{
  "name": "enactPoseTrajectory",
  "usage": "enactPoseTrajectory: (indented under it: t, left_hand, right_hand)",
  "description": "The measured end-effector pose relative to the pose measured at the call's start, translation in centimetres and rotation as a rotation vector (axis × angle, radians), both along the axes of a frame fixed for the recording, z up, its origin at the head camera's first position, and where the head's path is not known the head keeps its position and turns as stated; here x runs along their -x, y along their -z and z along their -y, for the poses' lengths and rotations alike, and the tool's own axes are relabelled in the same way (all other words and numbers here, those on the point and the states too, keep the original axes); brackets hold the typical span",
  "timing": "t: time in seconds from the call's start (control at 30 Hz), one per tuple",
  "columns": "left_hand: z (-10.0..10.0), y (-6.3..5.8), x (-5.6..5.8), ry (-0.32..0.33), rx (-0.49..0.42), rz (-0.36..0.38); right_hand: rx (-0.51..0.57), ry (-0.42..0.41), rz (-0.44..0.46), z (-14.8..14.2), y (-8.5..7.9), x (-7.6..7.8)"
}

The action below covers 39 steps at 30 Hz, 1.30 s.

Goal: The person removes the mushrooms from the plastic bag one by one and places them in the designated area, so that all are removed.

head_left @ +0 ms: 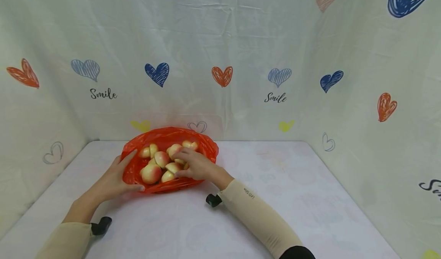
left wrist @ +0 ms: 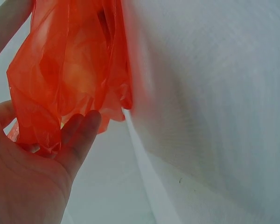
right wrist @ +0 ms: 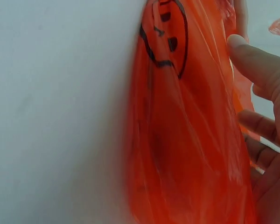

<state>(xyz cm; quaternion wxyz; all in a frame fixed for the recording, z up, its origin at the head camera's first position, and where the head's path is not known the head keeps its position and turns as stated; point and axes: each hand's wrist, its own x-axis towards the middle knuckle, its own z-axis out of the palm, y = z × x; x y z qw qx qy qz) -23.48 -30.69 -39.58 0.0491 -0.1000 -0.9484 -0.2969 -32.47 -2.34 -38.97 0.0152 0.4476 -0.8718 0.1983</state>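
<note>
A red plastic bag (head_left: 165, 190) lies spread wide at the back left of the table, holding several yellow fruits with a red blush, like peaches (head_left: 151, 174). My left hand (head_left: 111, 178) rests against the bag's left side, fingers fairly straight and thumb apart along its front. The left wrist view has the left hand's fingers (left wrist: 84, 135) touching the thin plastic. Over the bag's right part, my right hand (head_left: 198, 165) reaches in among the peaches. In the right wrist view, its thumb (right wrist: 259, 60) and fingers stand apart beyond the bag's wall, which hides the fruit there.
A white-covered table (head_left: 262, 197) extends in front and to the right of the bag. Behind it hangs a pale curtain (head_left: 241, 48) printed with hearts. Black wrist mounts (head_left: 101, 226) sit on both beige-sleeved arms.
</note>
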Motion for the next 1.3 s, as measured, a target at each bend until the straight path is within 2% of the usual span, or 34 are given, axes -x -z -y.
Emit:
enactPoseTrajectory:
  t: [0.17, 0.37, 0.7, 1.03, 1.3]
  left_hand:
    - [0.0, 0.1, 0.0, 0.002, 0.001, 0.0]
    - [0.0, 0.1, 0.0, 0.009, 0.005, -0.017]
    - [0.2, 0.2, 0.0, 0.018, 0.02, -0.033]
    - [0.0, 0.1, -0.1, 0.018, 0.017, -0.03]
    - [0.2, 0.2, 0.0, 0.034, 0.012, -0.05]
  right_hand:
    - [-0.018, -0.002, -0.032, 0.6, 0.4, -0.2]
    - [-0.052, 0.044, -0.04, 1.2, 0.6, -0.8]
    - [-0.081, 0.099, -0.007, 2.3, 1.0, -1.3]
    - [-0.036, 0.084, 0.006, 2.8, 1.1, -0.9]
    - [0.038, 0.015, 0.038, 2.3, 0.9, -0.3]
